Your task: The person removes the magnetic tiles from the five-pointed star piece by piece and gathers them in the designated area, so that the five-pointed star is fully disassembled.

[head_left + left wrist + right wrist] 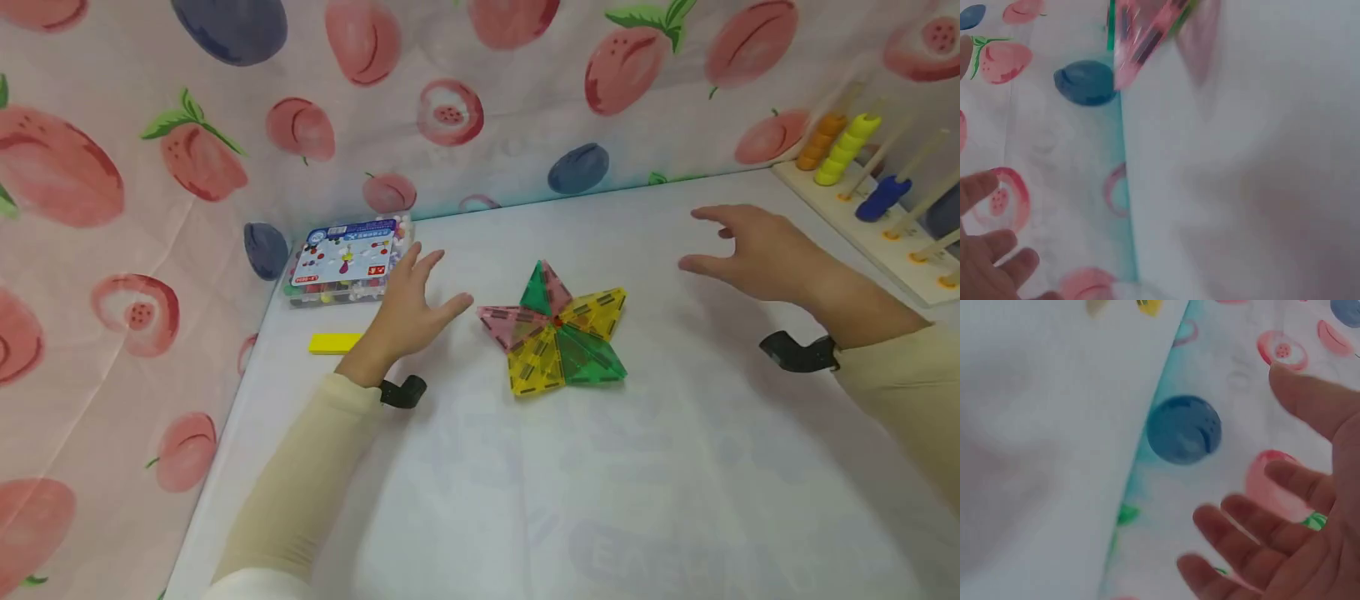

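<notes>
A star of translucent magnetic tiles (pixel 592 354) in green, yellow and pink stands on the white table, its points raised toward the middle. To its left my left hand (pixel 411 310) hovers with fingers spread and thumb toward the star, holding nothing. My right hand (pixel 761 250) is held over the table on the star's right, fingers apart and nothing in them. The right wrist view shows the same right hand (pixel 1272 544) with its fingers loosely extended. A pink tile (pixel 1141 47) of the star appears at the top of the left wrist view.
Behind my left hand lies a clear plastic box (pixel 345 260) of colourful beads with a printed label. A yellow block (pixel 333 343) is partly covered by that hand. At the far right is a wooden peg board (pixel 862 225) with coloured beads. A peach-print curtain (pixel 510 167) borders the table.
</notes>
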Demonstrator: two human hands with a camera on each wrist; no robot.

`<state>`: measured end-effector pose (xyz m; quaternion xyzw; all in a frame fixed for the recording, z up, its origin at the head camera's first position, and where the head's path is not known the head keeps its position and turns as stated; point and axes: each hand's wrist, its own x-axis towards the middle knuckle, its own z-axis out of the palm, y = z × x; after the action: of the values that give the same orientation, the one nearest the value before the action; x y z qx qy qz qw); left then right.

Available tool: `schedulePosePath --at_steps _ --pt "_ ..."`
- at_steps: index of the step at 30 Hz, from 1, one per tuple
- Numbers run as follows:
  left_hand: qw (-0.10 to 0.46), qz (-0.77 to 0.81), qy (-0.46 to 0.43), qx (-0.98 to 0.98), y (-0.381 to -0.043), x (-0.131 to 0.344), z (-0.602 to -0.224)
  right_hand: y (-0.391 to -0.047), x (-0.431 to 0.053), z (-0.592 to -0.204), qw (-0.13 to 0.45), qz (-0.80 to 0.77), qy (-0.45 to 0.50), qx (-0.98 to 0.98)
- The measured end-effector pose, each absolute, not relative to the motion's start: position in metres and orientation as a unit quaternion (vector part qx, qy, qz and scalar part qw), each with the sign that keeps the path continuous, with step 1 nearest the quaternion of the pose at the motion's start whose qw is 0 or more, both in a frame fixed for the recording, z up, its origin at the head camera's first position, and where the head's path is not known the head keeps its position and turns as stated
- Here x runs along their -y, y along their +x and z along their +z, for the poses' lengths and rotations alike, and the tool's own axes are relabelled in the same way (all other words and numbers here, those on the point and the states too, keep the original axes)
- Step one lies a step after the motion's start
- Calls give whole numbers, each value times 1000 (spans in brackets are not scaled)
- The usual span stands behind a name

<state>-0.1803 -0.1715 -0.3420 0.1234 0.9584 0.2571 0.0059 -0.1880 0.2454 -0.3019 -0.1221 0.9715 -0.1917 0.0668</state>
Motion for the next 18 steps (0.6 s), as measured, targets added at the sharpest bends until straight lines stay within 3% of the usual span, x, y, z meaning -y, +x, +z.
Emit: schedulePosePath --at_steps 7,12,18 --pt "58 433 111 -893 -173 154 -381 -182 -219 -344 124 -331 -161 -922" --pt "124 490 96 -858 -175 146 -398 -184 -204 -370 159 -401 -173 -885" --pt "157 509 93 -841 -180 137 -406 -189 -192 -384 183 -424 -186 -867"
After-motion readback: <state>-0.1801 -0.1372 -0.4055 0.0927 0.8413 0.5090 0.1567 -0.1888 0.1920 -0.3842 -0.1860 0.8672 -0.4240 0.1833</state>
